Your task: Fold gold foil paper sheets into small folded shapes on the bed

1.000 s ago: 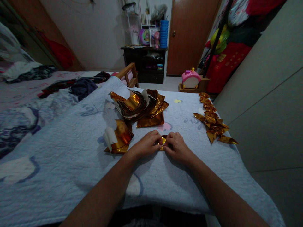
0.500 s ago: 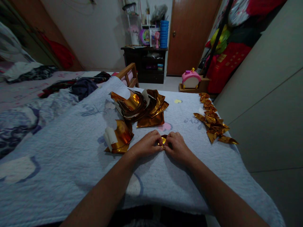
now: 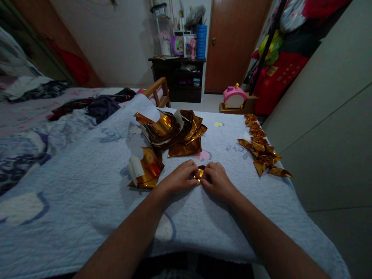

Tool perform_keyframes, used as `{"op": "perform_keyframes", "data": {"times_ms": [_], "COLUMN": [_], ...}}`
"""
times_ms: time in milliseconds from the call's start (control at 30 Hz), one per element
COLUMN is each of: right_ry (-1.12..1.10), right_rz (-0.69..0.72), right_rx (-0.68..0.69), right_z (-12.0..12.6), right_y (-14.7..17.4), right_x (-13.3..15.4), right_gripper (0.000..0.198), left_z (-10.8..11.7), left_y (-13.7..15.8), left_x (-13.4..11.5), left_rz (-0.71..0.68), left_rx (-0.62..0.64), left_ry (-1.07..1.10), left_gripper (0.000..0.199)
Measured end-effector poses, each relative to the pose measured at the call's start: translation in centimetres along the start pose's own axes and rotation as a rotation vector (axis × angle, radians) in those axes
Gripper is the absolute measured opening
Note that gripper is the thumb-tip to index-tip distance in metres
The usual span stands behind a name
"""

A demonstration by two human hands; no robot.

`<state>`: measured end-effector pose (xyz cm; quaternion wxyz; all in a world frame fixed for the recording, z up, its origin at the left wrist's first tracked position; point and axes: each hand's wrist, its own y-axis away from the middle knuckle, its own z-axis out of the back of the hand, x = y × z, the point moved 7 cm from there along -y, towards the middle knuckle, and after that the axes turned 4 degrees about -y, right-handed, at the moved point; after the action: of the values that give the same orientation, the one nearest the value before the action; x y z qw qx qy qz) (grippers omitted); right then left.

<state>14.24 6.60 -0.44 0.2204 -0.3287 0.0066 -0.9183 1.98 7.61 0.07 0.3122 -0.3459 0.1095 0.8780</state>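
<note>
Between my fingertips is a small piece of gold foil paper (image 3: 201, 173), partly hidden by both hands. My left hand (image 3: 183, 176) pinches its left side, and my right hand (image 3: 217, 180) pinches its right side. Beyond them lies a big curled stack of gold foil sheets (image 3: 165, 126), with some flatter sheets fanned at its right. A smaller curled bunch of gold foil sheets (image 3: 151, 166) with a pale back rests left of my left hand. Off to the right, several folded gold foil pieces (image 3: 263, 155) form a row along the edge.
A light blue quilted cover (image 3: 221, 228) lies under everything. Rumpled clothes (image 3: 101, 106) are at the left. Past the far edge stand a wooden chair (image 3: 158, 91), a dark cabinet (image 3: 177, 79) and a pink toy case (image 3: 235, 97). A pale panel (image 3: 328, 155) borders the right side.
</note>
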Motion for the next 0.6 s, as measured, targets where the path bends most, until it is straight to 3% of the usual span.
{"op": "perform_keyframes", "data": {"times_ms": [600], "right_ry": [-0.012], "right_rz": [0.012], "right_rx": [0.012], "right_z": [-0.08], "right_y": [0.14], "right_x": [-0.14], "right_gripper": [0.003], "left_z": [0.14], "left_y": [-0.03], "left_x": [-0.35], "left_rz": [-0.002], "left_rx": [0.005], "left_ry": [-0.013], "left_gripper": [0.008]}}
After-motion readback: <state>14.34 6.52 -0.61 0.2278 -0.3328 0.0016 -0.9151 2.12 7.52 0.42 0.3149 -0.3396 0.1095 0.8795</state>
